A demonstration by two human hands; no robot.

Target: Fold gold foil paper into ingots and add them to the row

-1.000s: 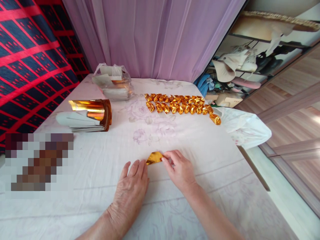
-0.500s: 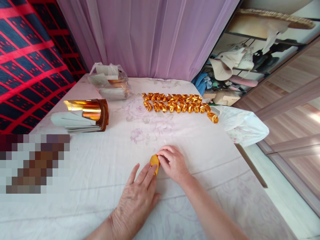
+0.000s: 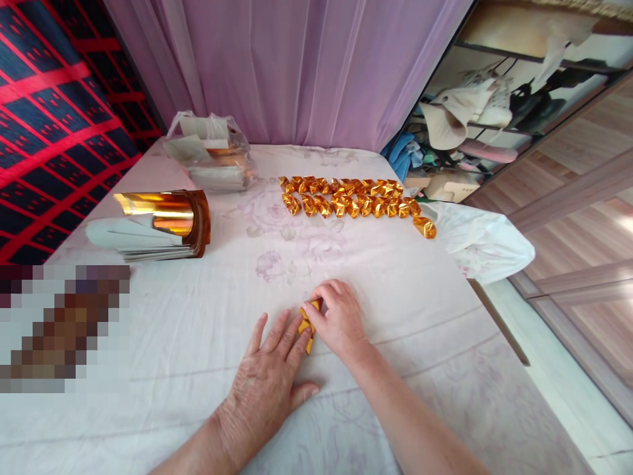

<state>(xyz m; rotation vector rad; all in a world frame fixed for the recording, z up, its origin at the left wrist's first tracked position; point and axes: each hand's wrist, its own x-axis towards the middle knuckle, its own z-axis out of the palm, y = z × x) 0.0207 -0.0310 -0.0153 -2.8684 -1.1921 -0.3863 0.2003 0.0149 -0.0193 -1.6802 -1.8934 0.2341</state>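
A small piece of gold foil paper (image 3: 307,324) lies on the desk (image 3: 405,310), which has a pale flowered cloth over it, and it sits right between the two hands, low in the middle of the view. The paper is folded small, and its long side runs from the far end near the right hand down toward the person. The left hand (image 3: 267,386) lies flat on the cloth with its fingers (image 3: 289,338) spread out and open, and the tips of them press on the left edge of the paper. It does not grip the paper; it only holds it down. The right hand (image 3: 340,318) comes in from the right side, and its fingers (image 3: 312,310) are bent and closed on the top end of the paper in a pinch. Both hands touch the paper, so neither one is nearer than the other. Most of the paper is hidden under the fingertips, so I cannot tell how many folds it has. Farther back on the desk there are two rows of folded gold pieces (image 3: 352,202), well apart from the hands. To the left lies a stack of gold sheets (image 3: 153,224) with a curled top sheet. Behind that is a clear plastic bag (image 3: 210,153) with more paper in it. A white bag (image 3: 482,241) hangs off the right edge of the desk.
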